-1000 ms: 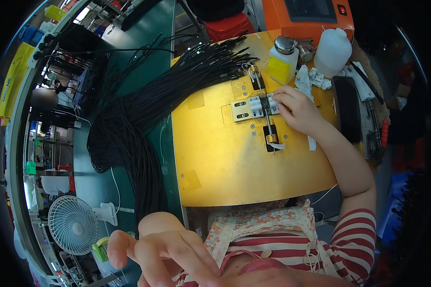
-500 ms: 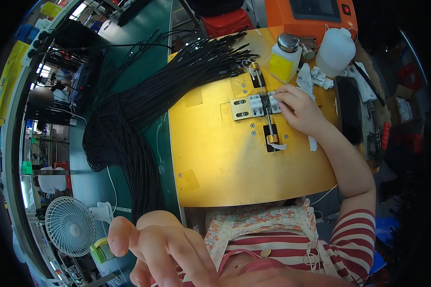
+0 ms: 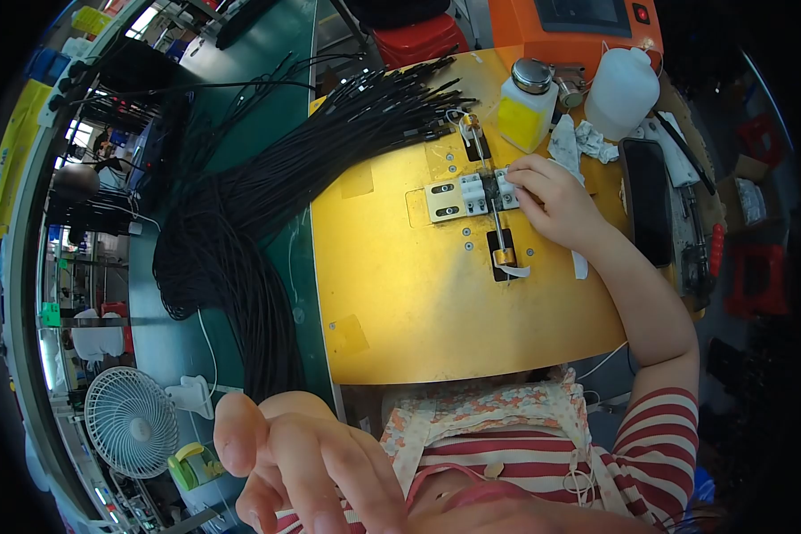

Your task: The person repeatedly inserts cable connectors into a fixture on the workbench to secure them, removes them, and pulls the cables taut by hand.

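Close to the camera at the bottom, my left hand (image 3: 316,463) is raised with its fingers apart and nothing between them. My right hand (image 3: 556,205) rests on the yellow work plate (image 3: 400,311), its bent fingers gathered at the right end of a small metal clamp fixture (image 3: 449,201). Its fingertips touch the fixture's pale right block (image 3: 505,189); anything small under them is hidden. A thin metal rod (image 3: 500,233) runs through the fixture, with a brass-coloured end piece (image 3: 505,257) at its near end. A thick bundle of black cables (image 3: 231,214) lies to the left, its ends spread near the fixture.
Behind the fixture stand a bottle with yellow liquid (image 3: 525,116), a white plastic bottle (image 3: 623,93) and an orange machine (image 3: 516,27). Crumpled tissue (image 3: 596,142) and a black phone (image 3: 647,205) lie at the right. A white fan (image 3: 133,423) stands at the lower left.
My left hand has shifted slightly to the right, fingers still spread. My right hand stays at the fixture. The whole view has shifted a little.
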